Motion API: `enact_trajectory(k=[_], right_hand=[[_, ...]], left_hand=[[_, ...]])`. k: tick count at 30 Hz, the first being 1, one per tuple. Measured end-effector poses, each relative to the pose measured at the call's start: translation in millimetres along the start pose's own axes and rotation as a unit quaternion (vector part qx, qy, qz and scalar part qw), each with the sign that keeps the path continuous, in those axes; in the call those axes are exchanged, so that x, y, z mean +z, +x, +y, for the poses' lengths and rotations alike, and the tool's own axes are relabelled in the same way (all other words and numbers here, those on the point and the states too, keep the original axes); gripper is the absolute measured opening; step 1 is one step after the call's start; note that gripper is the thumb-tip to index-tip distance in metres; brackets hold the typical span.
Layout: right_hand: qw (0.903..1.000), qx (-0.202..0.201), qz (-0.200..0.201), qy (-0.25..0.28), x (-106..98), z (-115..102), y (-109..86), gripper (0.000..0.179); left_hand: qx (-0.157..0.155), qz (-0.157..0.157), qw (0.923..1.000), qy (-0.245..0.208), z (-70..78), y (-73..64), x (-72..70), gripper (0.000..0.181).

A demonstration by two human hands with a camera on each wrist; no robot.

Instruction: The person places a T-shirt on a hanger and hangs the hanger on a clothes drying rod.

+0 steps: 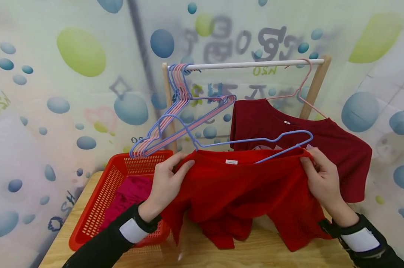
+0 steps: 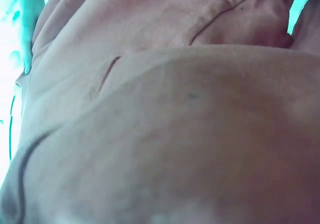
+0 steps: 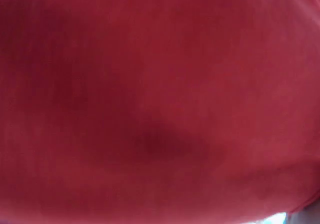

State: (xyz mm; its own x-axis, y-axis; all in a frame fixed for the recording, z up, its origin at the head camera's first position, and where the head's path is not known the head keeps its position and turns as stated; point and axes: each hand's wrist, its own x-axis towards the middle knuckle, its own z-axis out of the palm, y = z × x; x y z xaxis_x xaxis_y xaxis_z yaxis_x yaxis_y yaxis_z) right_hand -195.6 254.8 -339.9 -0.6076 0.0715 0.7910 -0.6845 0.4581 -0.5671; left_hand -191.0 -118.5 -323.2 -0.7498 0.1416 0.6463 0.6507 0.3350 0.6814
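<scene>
Between both hands a bright red shirt (image 1: 235, 182) is stretched by its neckline, with a white label at the collar. My left hand (image 1: 165, 182) pinches the neckline's left end between thumb and fingers. At its right end, my right hand (image 1: 324, 178) grips the fabric the same way. A blue hanger (image 1: 252, 140) lies across the neck opening; part of it is hidden inside the shirt, and its hook points left. Shirt cloth (image 2: 190, 124) fills most of the left wrist view, and red cloth (image 3: 165, 93) nearly all of the right wrist view.
Behind stands a rack with a white rail (image 1: 252, 65). Several blue and pink hangers (image 1: 178, 108) hang at its left, and a dark red shirt (image 1: 299, 149) on a pink hanger at its right. A red basket (image 1: 88, 219) with magenta cloth (image 1: 131, 193) sits on the wooden table (image 1: 188, 257).
</scene>
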Motion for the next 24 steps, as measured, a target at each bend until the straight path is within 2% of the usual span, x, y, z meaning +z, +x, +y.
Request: enact_trajectory(k=[3, 8, 10, 13, 17, 20, 24], right_hand=[[0.9981, 0.062, 0.001, 0.0, -2, 4, -8.5, 0.016], [0.9941, 0.108, 0.004, 0.007, -6, 6, -14.3, 0.015], [0.9912, 0.128, 0.011, 0.032, -7, 4, -15.2, 0.016], [0.9827, 0.155, 0.029, 0.097, -8, -1, -15.6, 0.019], [0.972, 0.146, 0.023, 0.183, -12, -6, -15.2, 0.02], [0.9691, 0.122, 0.003, 0.214, -16, -7, -14.8, 0.022], [0.9686, 0.1, -0.007, 0.228, -20, -7, -14.1, 0.023]], left_hand=[[-0.007, -0.007, 0.9999, 0.014, -0.4, -1.9, -1.5, 0.01], [-0.016, -0.016, 0.9995, 0.023, -1.8, -4.0, -1.8, 0.011], [-0.017, -0.02, 0.9993, 0.025, -2.3, -4.6, -1.5, 0.01], [-0.015, -0.029, 0.9991, 0.028, -2.8, -5.4, -1.1, 0.01], [-0.008, -0.039, 0.9985, 0.037, -4.4, -7.0, -1.2, 0.01], [-0.01, -0.047, 0.9978, 0.045, -5.4, -9.2, -1.3, 0.011], [-0.014, -0.061, 0.9967, 0.052, -5.2, -11.7, -0.6, 0.01]])
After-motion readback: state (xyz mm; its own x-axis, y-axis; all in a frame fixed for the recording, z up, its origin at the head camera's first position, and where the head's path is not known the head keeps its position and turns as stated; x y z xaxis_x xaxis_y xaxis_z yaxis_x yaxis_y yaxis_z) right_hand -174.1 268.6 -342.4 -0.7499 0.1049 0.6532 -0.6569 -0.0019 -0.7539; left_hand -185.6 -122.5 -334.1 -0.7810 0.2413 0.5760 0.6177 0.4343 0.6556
